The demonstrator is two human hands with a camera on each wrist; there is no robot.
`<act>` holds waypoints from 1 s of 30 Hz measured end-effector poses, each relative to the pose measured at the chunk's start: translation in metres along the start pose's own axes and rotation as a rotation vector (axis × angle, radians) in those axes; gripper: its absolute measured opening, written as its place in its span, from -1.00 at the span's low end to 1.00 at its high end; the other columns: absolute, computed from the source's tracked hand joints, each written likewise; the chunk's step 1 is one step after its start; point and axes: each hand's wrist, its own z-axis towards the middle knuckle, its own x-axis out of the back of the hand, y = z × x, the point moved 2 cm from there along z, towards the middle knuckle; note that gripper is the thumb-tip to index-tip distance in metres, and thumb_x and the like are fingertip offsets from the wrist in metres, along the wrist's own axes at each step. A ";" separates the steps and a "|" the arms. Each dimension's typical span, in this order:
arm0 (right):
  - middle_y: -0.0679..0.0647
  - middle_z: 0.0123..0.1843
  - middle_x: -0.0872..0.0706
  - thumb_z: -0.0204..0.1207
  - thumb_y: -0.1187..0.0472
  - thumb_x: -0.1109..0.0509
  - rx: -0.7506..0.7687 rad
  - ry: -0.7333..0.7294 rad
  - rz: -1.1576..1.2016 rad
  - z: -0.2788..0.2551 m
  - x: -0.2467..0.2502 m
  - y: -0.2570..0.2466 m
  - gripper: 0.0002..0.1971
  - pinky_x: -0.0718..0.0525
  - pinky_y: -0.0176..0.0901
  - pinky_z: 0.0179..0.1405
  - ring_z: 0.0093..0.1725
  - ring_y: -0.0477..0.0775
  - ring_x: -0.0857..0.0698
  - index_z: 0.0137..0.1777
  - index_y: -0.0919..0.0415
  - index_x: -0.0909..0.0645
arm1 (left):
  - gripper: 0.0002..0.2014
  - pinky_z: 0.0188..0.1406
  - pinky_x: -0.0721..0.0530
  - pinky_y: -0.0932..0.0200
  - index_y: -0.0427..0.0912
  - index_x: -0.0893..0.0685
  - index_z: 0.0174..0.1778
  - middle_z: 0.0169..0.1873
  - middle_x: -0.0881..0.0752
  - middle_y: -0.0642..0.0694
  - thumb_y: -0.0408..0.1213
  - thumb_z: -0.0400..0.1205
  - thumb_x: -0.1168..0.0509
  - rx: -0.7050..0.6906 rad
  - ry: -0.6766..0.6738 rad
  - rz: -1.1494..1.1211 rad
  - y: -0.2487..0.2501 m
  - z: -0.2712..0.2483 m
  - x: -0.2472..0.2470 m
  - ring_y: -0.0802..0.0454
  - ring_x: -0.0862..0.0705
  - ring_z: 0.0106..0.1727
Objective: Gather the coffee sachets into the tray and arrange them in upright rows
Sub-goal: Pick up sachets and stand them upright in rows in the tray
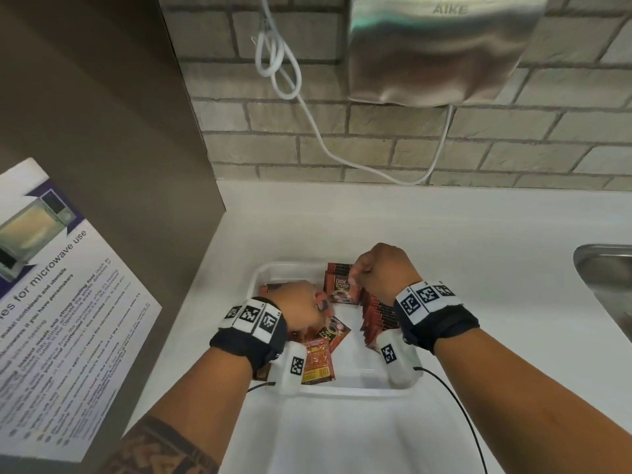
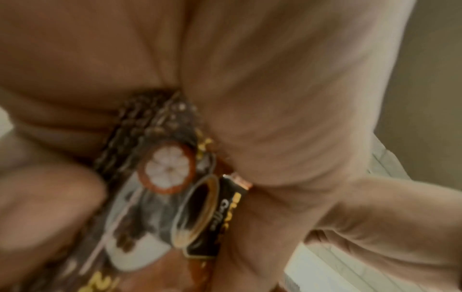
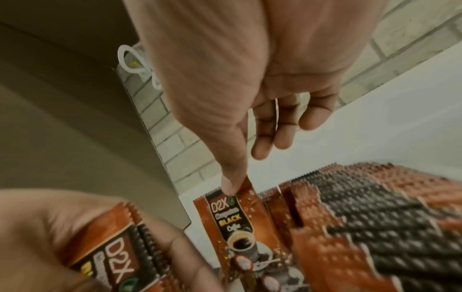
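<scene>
A white tray (image 1: 345, 391) sits on the white counter. My right hand (image 1: 359, 277) pinches the top edge of one red-brown D2X coffee sachet (image 1: 342, 290), held upright at the far end of a packed upright row of sachets (image 1: 381, 318) along the tray's right side. In the right wrist view the thumb (image 3: 232, 183) presses on that sachet (image 3: 240, 223), beside the row (image 3: 362, 217). My left hand (image 1: 313, 307) grips a small bunch of sachets (image 2: 172, 173) over the tray's left part. Loose sachets (image 1: 318, 360) lie flat under it.
A steel hand dryer (image 1: 441, 46) hangs on the brick wall, its white cable (image 1: 307, 107) looping down behind the tray. A brown panel with a microwave notice (image 1: 58, 285) stands at the left. A steel sink (image 1: 605, 278) lies at the right edge.
</scene>
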 end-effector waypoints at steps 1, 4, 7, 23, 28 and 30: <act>-0.17 -0.35 -0.78 0.42 0.18 -0.44 -0.012 -0.006 -0.029 0.002 -0.004 0.000 -0.77 -0.59 -0.31 -0.37 -0.30 -0.12 -0.73 -0.43 -0.10 -0.78 | -0.78 -0.19 -0.69 0.21 -0.05 -0.76 0.19 -0.22 -0.75 0.04 -0.19 0.64 -0.40 -0.022 -0.020 0.028 0.005 0.003 -0.004 0.09 -0.70 -0.22; -0.15 -0.29 -0.75 0.39 0.15 -0.42 -0.024 -0.019 -0.126 0.006 -0.013 -0.002 -0.76 -0.74 -0.15 -0.19 -0.17 -0.05 -0.71 -0.46 -0.12 -0.75 | -0.69 -0.06 -0.67 0.20 0.00 -0.71 0.34 -0.04 -0.72 0.02 -0.18 0.66 -0.36 -0.042 -0.047 0.113 0.014 0.017 -0.014 0.08 -0.70 -0.10; -0.08 -0.08 -0.74 0.46 0.12 -0.41 -0.027 -0.041 -0.194 0.005 -0.015 -0.005 -0.81 -0.75 -0.03 0.06 0.03 0.04 -0.67 -0.31 -0.13 -0.79 | -0.62 0.20 -0.73 0.01 -0.14 -0.70 0.37 0.13 -0.74 -0.11 -0.16 0.63 -0.35 -0.011 -0.086 0.222 0.016 0.032 -0.021 -0.09 -0.74 0.14; -0.09 -0.02 -0.75 0.44 0.24 -0.50 -0.068 -0.092 -0.102 0.016 -0.009 0.000 -0.74 -0.69 0.00 0.22 0.08 0.03 -0.72 -0.37 -0.15 -0.65 | -0.63 0.12 -0.77 0.01 -0.17 -0.74 0.30 0.04 -0.81 -0.17 -0.16 0.59 -0.43 0.065 -0.141 0.210 0.019 0.046 -0.018 -0.11 -0.77 0.05; -0.12 -0.09 -0.75 0.44 0.20 -0.53 -0.067 -0.090 -0.063 0.014 -0.005 0.002 -0.75 -0.70 -0.02 0.19 0.01 -0.01 -0.73 -0.35 -0.16 -0.64 | -0.65 -0.46 -0.55 0.28 -0.17 -0.74 0.31 -0.38 -0.68 -0.01 -0.29 0.59 -0.43 0.074 -0.159 0.111 0.022 0.041 -0.012 0.08 -0.59 -0.44; -0.15 -0.10 -0.75 0.45 0.20 -0.53 -0.061 -0.086 -0.050 0.011 -0.004 0.002 -0.76 -0.70 -0.04 0.18 0.01 -0.03 -0.73 -0.34 -0.17 -0.65 | -0.66 -0.49 -0.53 0.31 -0.17 -0.75 0.31 -0.35 -0.71 -0.04 -0.29 0.59 -0.44 0.083 -0.166 0.062 0.020 0.038 -0.010 0.07 -0.59 -0.44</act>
